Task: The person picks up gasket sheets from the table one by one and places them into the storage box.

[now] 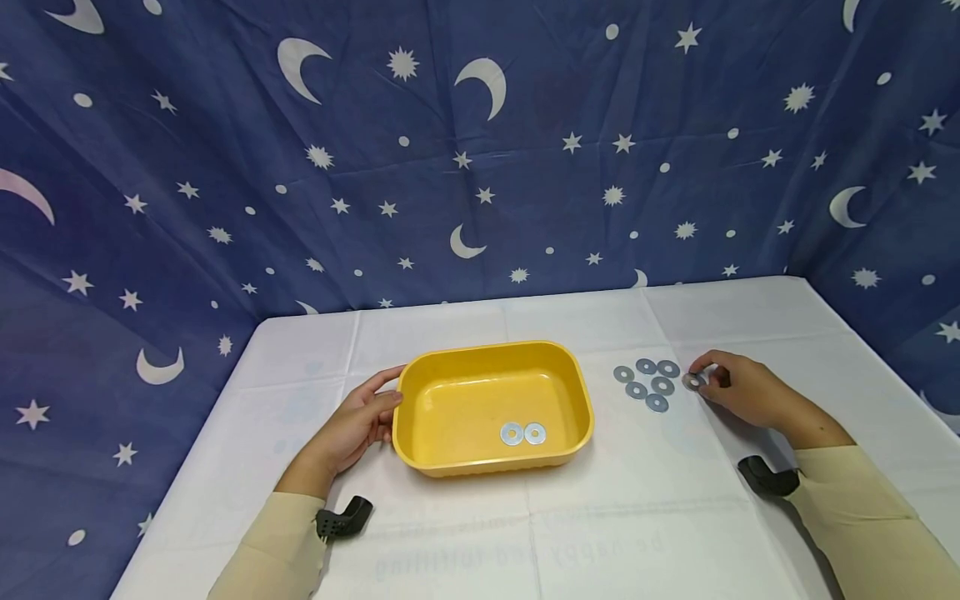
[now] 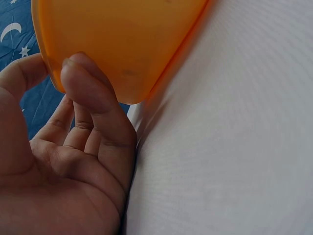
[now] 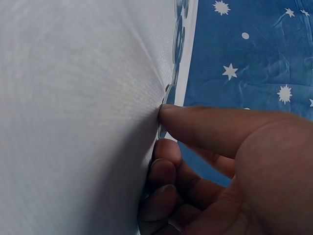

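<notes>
A yellow plastic tray (image 1: 491, 467) with rounded corners stands on the table. Two flat metal washers (image 1: 512, 433) lie side by side on its floor, toward the near right. My left hand (image 1: 356, 427) grips the tray's left end, thumb on the rim; the left wrist view shows fingers against the tray wall (image 2: 127, 44). To the right of the tray, my right hand (image 1: 750, 392) pinches a washer (image 1: 692, 382) at the table surface, partly hidden by the fingertips. From the right wrist, the thumb (image 3: 195, 122) is seen on the washer's edge.
Several more washers (image 1: 662, 386) lie in a loose group between the tray and my right hand. A white cloth (image 1: 600, 533) with faint mirrored lettering covers the table. Behind and at both sides hangs a blue curtain (image 1: 420, 183) with moons and stars.
</notes>
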Tool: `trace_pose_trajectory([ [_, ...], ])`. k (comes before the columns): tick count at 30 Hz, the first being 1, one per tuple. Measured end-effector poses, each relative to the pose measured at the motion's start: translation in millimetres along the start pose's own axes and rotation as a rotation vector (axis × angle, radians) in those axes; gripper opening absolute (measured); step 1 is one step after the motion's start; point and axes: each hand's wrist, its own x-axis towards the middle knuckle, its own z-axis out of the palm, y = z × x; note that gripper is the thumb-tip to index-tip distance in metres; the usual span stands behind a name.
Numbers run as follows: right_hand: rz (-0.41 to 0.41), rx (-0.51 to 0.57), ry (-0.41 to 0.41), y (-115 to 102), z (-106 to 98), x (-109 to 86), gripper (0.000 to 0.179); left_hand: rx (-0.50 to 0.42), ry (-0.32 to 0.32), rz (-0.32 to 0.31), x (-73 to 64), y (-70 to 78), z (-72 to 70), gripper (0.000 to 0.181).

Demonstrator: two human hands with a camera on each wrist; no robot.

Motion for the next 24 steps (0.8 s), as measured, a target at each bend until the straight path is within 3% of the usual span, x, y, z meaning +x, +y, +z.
trace_pose_trajectory([
  [10,0.037,0.008,-0.008,-0.6,-0.9,0.7,0.030,0.000,0.005,-0.008,0.4,-0.2,0.3,0.057],
  [24,0.013,0.014,0.027,-1.8,-1.0,1.9,0.029,0.004,0.011,-0.007,1.1,-0.4,0.3,0.056],
])
